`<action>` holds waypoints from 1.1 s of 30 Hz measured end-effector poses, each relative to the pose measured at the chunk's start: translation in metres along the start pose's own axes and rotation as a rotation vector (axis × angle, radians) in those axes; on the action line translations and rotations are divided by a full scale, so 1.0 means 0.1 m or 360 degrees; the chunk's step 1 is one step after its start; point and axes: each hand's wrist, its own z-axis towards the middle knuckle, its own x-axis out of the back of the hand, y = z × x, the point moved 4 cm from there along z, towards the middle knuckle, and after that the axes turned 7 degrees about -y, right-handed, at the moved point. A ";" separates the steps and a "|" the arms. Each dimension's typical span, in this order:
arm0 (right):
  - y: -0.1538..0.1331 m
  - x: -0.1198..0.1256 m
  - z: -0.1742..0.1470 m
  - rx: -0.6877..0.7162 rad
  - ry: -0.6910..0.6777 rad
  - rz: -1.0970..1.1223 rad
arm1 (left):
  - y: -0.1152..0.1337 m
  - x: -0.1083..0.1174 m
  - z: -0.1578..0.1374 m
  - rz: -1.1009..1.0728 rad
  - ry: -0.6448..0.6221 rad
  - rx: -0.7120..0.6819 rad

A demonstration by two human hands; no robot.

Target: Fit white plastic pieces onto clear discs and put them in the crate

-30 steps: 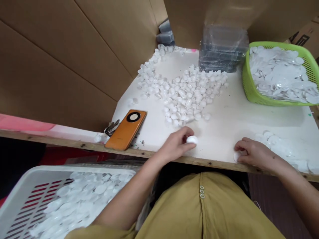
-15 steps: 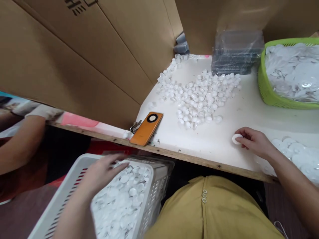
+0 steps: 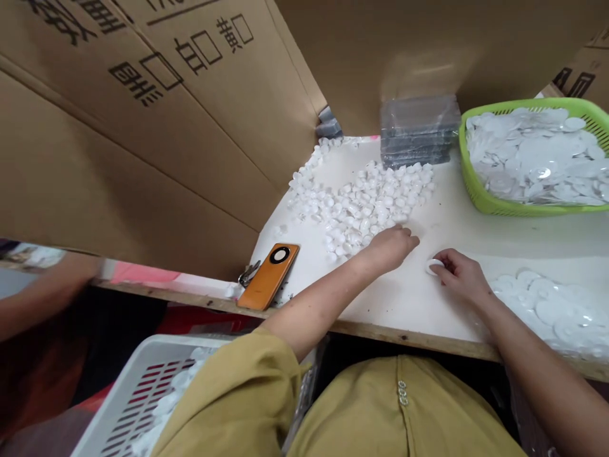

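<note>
My right hand (image 3: 459, 273) pinches a round white disc (image 3: 432, 267) between thumb and fingers, just above the white tabletop. My left hand (image 3: 392, 246) is at the near right edge of a pile of small white caps (image 3: 366, 203), with its fingers curled together; what they hold, if anything, is hidden. To the right of my right hand lies a heap of flat white discs (image 3: 547, 311), some of them under clear plastic.
A green basket (image 3: 480, 202) full of white discs stands at the back right. Beside it sits a plastic-wrapped grey stack (image 3: 419, 130). An orange phone (image 3: 269, 276) lies near the wooden edge. Cardboard (image 3: 190, 127) walls the left. Below is a white crate (image 3: 128, 368); another person's arm (image 3: 42, 289) shows far left.
My left hand has moved from over the white crate up and right to the cap pile, its fingers now curled. My right hand still holds the disc. The view has shifted.
</note>
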 end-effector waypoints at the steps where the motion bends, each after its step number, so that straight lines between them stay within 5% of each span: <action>1: -0.01 0.00 0.00 0.0008 0.0001 -0.0017 | 0.00 0.00 -0.03 -0.0210 0.0066 0.0004; 5: -0.03 0.01 0.00 -0.0016 0.0024 0.0019 | 0.04 -0.20 -0.29 -0.1157 0.0283 0.0070; 7: -0.02 0.01 -0.02 -0.0031 0.0020 0.0050 | 0.08 -0.37 -0.42 -0.1340 0.0321 0.0067; 13: -0.01 -0.01 -0.07 -0.0166 -0.0143 0.0270 | 0.08 -0.61 -0.65 -0.0927 0.0452 0.0201; 20: -0.30 -0.29 -0.13 -0.0381 -0.0495 0.0615 | 0.06 -0.64 -0.64 -0.0891 0.0432 0.0206; 33: -0.39 -0.50 0.04 -0.0797 -0.0853 0.0306 | 0.03 -0.58 -0.67 -0.0972 0.0268 0.0177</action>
